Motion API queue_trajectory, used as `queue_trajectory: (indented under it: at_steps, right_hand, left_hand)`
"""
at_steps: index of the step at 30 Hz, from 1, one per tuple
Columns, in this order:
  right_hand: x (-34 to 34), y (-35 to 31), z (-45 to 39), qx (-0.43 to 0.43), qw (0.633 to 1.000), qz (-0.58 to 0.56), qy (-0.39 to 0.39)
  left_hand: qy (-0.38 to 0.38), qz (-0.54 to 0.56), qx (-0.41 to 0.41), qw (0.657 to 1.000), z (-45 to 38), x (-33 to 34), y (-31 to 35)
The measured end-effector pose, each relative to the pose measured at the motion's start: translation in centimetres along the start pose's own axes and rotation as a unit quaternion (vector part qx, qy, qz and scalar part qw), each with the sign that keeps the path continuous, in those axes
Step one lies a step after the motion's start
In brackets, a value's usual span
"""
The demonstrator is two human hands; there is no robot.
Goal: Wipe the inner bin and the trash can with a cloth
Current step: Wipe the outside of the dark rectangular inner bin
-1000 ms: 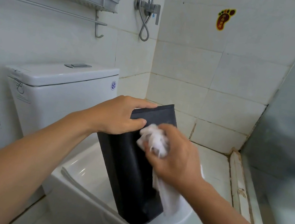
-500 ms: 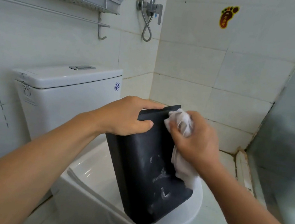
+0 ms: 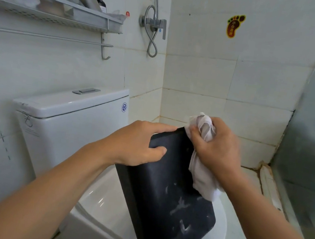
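Our forearms run off the bottom edge, and our left hand [image 3: 139, 145] hides the black inner bin [image 3: 164, 191]'s top corner, fingers curled over its rim. The bin leans on the toilet [image 3: 100, 202]. Our right hand [image 3: 217, 150] clutches the white cloth [image 3: 203, 178] against its upper right edge

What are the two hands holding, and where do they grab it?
The left hand grips the black plastic inner bin at its top corner. The right hand holds a crumpled white cloth, bunched in its fingers, against the bin's upper edge.
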State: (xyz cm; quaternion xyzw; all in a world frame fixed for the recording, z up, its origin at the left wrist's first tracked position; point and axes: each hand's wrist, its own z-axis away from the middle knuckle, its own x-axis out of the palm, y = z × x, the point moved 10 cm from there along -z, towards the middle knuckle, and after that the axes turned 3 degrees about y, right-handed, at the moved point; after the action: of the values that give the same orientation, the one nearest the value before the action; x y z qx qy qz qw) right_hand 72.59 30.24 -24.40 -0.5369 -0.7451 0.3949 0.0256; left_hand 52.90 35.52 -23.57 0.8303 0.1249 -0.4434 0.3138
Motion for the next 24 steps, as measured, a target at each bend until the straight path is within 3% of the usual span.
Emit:
queue_trajectory:
  at_steps: [5,11,15,17,24]
  right_hand:
    - [1.6,-2.6,3.3,-0.094,0.994,-0.005,-0.058]
    - [0.4,1.0,0.9,-0.008,1.0,0.017,-0.011]
    - [1.7,-1.3,6.2,-0.143,0.986,0.015,-0.086]
    - [1.6,-0.9,6.8,-0.158,0.982,0.003,-0.1]
    - [0.4,1.8,1.9,-0.044,0.998,0.033,-0.042]
  left_hand:
    - [0.001,0.016,0.011,1.0,0.2,-0.2,0.0]
    - [0.012,0.011,-0.003,1.0,0.1,-0.4,-0.5]
    - [0.01,0.005,-0.02,1.0,0.1,-0.3,-1.4]
    - [0.009,0.01,-0.023,1.0,0.1,-0.3,-1.4]
    - [0.002,0.019,-0.016,1.0,0.1,-0.2,-0.5]
